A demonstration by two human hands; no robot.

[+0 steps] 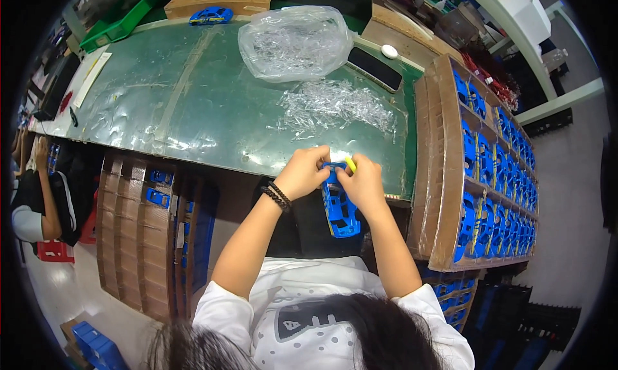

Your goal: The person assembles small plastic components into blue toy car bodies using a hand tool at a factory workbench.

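Both hands meet at the near edge of the green worktable (193,106). My left hand (302,172), with a dark bead bracelet on the wrist, grips the upper end of a blue toy car body (341,212). My right hand (364,183) holds the same car body from the right and pinches a small yellow piece (350,164) at its fingertips. The car body points away from me, its hollow underside up. Just beyond the hands lies a loose pile of small clear plastic parts (335,106).
A clear plastic bag (293,41) with more clear parts sits further back, beside a black phone (375,68) and a white round object (389,50). Cardboard trays of blue car bodies (492,177) stand at right; more trays (145,215) at lower left. Another blue car (210,15) rests far back. A person (38,196) sits at left.
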